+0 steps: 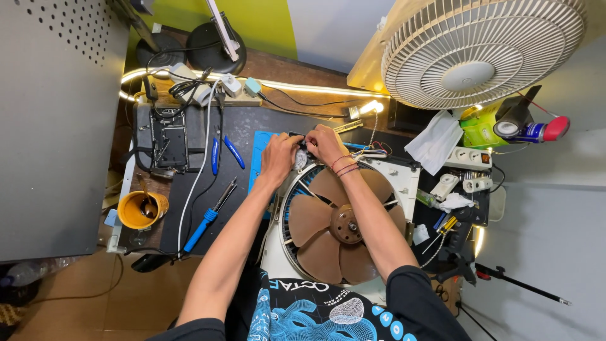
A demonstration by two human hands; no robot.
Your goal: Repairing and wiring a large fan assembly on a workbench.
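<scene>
**Both hands on a small part at the top edge of an opened box fan**

The left hand [278,155] and the right hand [325,144] meet over a small round grey part [301,159] at the upper rim of the white fan housing [404,180]. Both grips are pinched on it, fingers curled from either side; what the fingertips do to it is too small to tell. A bundle of thin coloured wires [372,151] runs off just right of the right hand, along the housing's top edge.

As for progress, the fan looks already opened: the brown fan blades [328,221] and their hub lie bare, with no front grille over them. The blades are still mounted and the wires lie loose, so the work appears to be midway, with reassembly still to come.

The housing rests on a dark table mat [243,126] and partly on the person's lap. To the left lie blue-handled pliers [216,155], a blue-handled soldering iron [205,221] and a yellow cup [136,209]. A cream standing fan [480,47] hangs over the far right corner.
</scene>
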